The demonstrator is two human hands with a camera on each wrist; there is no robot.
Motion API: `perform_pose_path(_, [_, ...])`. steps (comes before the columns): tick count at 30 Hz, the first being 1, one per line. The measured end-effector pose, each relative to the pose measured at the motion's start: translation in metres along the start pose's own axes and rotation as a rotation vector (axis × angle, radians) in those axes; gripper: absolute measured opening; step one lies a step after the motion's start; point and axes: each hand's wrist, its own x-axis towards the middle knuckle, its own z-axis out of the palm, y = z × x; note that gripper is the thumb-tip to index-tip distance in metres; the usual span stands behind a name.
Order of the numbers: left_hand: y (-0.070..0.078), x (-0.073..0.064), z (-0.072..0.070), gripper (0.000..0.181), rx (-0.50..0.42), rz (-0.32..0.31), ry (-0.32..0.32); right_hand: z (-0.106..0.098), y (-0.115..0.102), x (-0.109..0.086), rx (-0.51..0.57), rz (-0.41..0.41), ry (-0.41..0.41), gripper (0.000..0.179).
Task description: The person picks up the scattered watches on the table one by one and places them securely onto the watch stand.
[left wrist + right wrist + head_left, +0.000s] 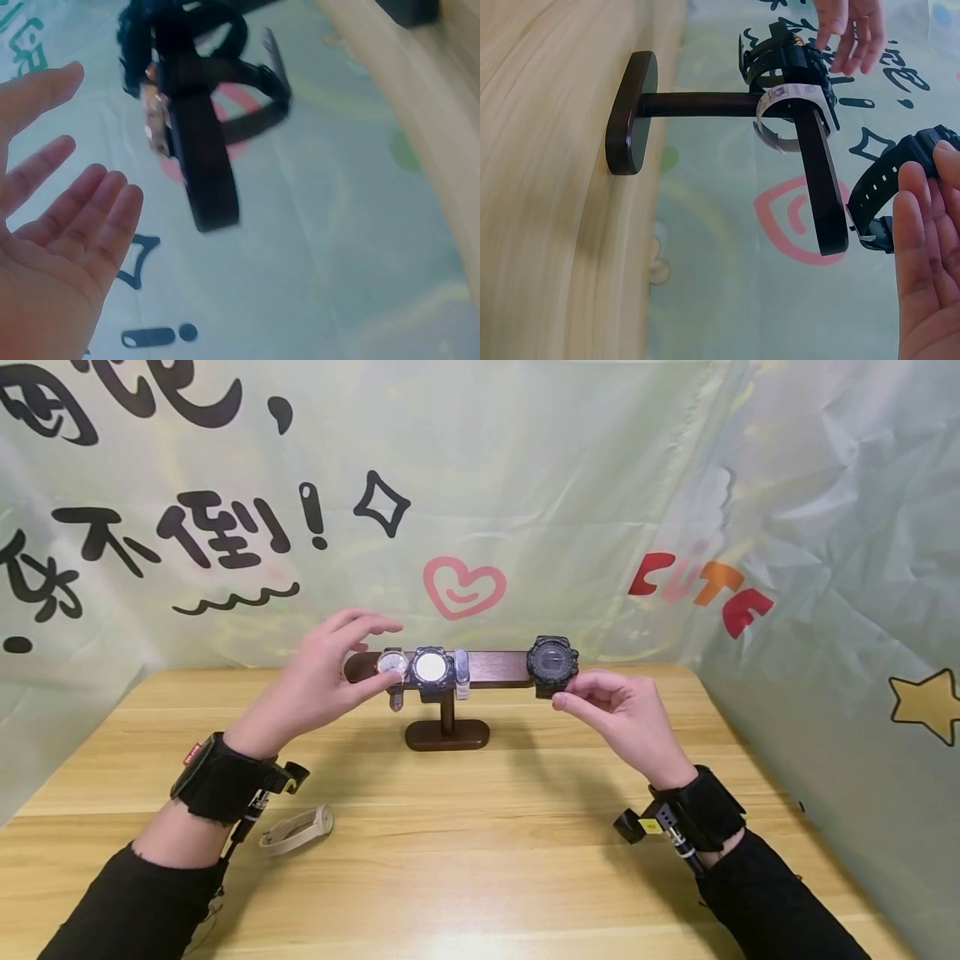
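Observation:
My right hand (626,718) pinches a chunky black digital watch (553,662) by its side, with the strap hanging in a loop. In the right wrist view this watch sits just beyond the free end of the dark wooden T-bar stand (821,187). Around the bar's other half are a brown-strapped watch (392,666), a black watch with a pale dial (431,667) and a slim whitish band (462,673). Beside the bar's left end, my left hand (307,677) has its fingers spread and holds nothing; the left wrist view shows a gap between fingers and bar.
A beige wristband (298,831) lies on the wooden table (465,860) at the front left. The stand's oval base (447,736) rests near the table's back. Printed cloth (540,510) hangs behind and along the sides.

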Motion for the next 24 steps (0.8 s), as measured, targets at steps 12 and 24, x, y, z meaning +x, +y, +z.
perform_pose_path(12, [-0.022, -0.021, -0.002, 0.055, 0.111, -0.001, 0.018, -0.001, 0.002, 0.002, -0.006, -0.002, 0.005, 0.007])
perform_pose_path(24, [-0.029, -0.027, 0.001, 0.047, 0.097, -0.085, 0.005, -0.006, 0.002, 0.002, -0.028, -0.014, 0.028, 0.002])
